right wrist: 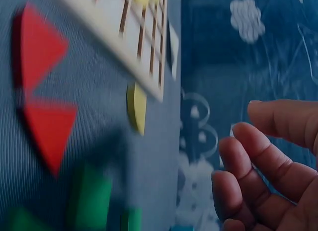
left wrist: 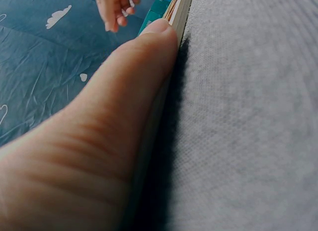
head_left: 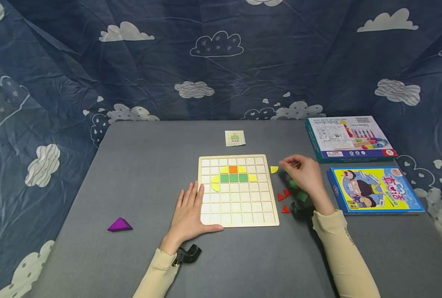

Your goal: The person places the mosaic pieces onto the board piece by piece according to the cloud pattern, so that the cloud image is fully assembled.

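A: What's the biggest thing on the grey surface (head_left: pixel 157 165)?

B: A pale wooden board (head_left: pixel 239 207) ruled into square cells, lying flat in the middle.

A: Boxes?

B: Two at the right: a white-topped box (head_left: pixel 349 136) and, nearer, a blue-and-yellow box (head_left: pixel 377 190). Their insides can't be seen.

A: The hands?

B: The left hand (head_left: pixel 187 215) rests at the board's lower left corner, fingers straight and slightly spread, thumb stretched wide. The right hand (head_left: pixel 304 174) is beyond the right edge, fingers loosely bent, a gap at the tips.

A: Smaller things?

B: One printed card (head_left: pixel 235 138) behind the board, one purple block (head_left: pixel 120 225) well off left. The cells hold one orange square (head_left: pixel 233 169), three green squares (head_left: pixel 234 178) and five yellow rounded pieces (head_left: pixel 215 187). Off the board's right edge: one loose yellow piece (head_left: pixel 274 169), three red triangles (head_left: pixel 286 209), and loose green pieces (head_left: pixel 302 196), too hidden to count.
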The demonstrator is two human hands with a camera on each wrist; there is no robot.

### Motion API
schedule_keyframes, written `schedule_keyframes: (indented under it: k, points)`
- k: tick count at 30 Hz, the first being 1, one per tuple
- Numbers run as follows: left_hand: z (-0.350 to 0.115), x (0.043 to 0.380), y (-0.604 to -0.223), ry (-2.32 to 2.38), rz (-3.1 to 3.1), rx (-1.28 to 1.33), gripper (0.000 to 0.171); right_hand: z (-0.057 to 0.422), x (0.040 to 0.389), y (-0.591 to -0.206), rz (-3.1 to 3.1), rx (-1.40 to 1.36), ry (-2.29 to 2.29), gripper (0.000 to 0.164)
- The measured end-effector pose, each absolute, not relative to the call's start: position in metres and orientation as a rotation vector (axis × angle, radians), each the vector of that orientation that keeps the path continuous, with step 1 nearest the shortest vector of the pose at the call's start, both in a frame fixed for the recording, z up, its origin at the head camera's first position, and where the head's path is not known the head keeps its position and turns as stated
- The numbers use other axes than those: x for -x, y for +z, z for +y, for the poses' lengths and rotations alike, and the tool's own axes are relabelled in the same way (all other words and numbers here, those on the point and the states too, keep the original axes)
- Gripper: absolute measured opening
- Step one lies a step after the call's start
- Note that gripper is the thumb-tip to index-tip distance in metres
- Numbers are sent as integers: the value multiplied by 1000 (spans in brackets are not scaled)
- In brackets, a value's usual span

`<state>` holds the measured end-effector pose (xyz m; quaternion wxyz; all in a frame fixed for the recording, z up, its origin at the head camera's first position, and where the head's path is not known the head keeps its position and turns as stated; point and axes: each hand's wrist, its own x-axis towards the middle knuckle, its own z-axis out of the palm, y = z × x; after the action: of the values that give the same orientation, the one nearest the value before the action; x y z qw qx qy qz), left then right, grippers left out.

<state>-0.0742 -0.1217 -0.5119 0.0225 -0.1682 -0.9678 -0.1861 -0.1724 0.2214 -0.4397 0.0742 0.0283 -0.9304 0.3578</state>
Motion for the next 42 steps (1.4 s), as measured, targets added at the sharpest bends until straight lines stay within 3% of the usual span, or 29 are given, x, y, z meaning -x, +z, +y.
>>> schedule_keyframes:
  k: [14,42]
  points:
    - [-121,75,-512,-562,-3009,516,130,267,172,-449,-2851,6,1032,34]
    - [-122,75,-513,-557,-3004,522,130,270,178,-467,-3023,14,966,32]
